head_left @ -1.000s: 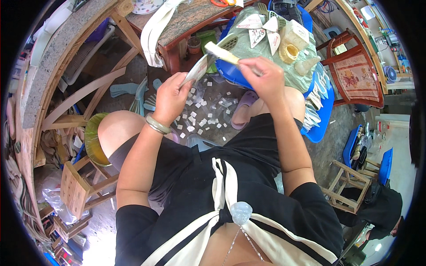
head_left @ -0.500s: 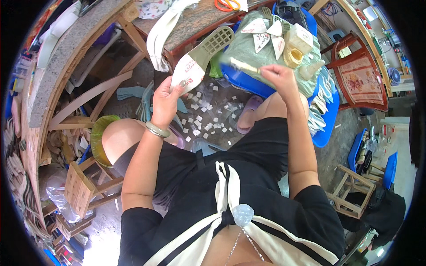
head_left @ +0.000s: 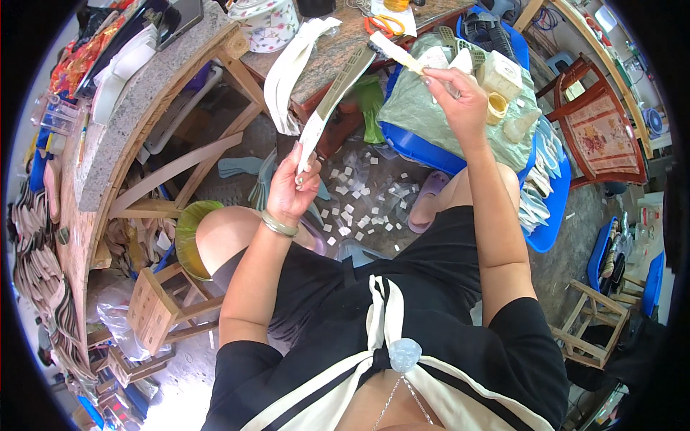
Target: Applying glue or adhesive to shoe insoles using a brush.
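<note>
My left hand (head_left: 296, 188) pinches a shoe insole (head_left: 329, 108) by its pale toe end. The insole is tilted up nearly edge-on, its greenish gridded heel farthest from me. In my right hand (head_left: 460, 100) is a flat brush (head_left: 397, 52) with pale bristles, gripped by its handle. The bristle end lies right at the heel end of the insole; whether they touch I cannot tell. Below my right hand, green plastic sheeting (head_left: 410, 108) bears a square whitish container (head_left: 501, 75), a yellowish cup (head_left: 496, 108) and small white pieces.
White strips (head_left: 287, 79) hang over the edge of a stone-topped table, near orange scissors (head_left: 384, 27) and a flowered pot (head_left: 264, 27). Small white squares (head_left: 348, 208) litter the floor between my feet. Blue trays (head_left: 553, 223) hold more insoles. A wooden stool (head_left: 154, 309) stands left, a chair (head_left: 602, 140) right.
The insole has turned from facing me to nearly edge-on. The brush has swung up to the insole's heel end. The whole view has shifted slightly, showing more of the tabletop.
</note>
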`<state>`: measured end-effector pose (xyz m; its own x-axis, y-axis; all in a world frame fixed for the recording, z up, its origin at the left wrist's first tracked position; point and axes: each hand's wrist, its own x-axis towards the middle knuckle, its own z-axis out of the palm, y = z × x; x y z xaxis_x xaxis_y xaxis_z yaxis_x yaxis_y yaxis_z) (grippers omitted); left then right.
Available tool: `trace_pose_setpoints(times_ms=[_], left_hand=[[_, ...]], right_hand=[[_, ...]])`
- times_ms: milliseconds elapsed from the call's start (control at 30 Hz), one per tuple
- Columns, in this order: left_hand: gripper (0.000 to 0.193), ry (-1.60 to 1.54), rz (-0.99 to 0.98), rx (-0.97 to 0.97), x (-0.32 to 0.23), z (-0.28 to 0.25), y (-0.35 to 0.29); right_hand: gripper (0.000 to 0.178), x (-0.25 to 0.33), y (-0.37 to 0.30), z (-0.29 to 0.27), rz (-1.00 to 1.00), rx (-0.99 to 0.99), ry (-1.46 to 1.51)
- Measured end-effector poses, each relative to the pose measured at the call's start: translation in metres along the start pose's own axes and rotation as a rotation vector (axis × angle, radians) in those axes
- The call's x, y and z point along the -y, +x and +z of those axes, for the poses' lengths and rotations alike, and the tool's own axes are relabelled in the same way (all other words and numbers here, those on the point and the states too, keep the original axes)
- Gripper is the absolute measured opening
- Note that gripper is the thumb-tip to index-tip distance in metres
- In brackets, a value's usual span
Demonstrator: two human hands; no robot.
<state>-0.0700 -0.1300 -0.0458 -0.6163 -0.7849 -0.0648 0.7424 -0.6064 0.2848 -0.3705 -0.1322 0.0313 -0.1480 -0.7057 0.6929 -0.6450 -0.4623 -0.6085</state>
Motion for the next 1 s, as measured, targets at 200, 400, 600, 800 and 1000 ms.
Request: trace_pose_setpoints(times_ms=[200, 400, 600, 800, 1000], left_hand=[[0.024, -0.116, -0.018, -0.062, -0.001, -0.004, 0.000], [0.024, -0.055, -0.066, -0.052, -0.001, -0.014, 0.002], [0.026, -0.116, -0.121, 0.035, 0.000, -0.013, 0.000], [0.023, 0.107, -0.050, -0.052, -0.001, -0.004, -0.004], [0.029, 0.826, 0.109, -0.200, 0.006, 0.010, -0.006]], right_hand=[[0.012, 0.020, -0.039, 0.031, -0.067, 0.208, 0.067], [0.012, 0.043, -0.076, 0.044, 0.082, 0.357, 0.296], [0.013, 0.026, -0.052, 0.033, 0.026, 0.200, 0.144], [0.012, -0.006, -0.021, 0.008, 0.091, 0.011, 0.078], [0.015, -0.019, -0.027, -0.017, 0.291, -0.132, 0.049]])
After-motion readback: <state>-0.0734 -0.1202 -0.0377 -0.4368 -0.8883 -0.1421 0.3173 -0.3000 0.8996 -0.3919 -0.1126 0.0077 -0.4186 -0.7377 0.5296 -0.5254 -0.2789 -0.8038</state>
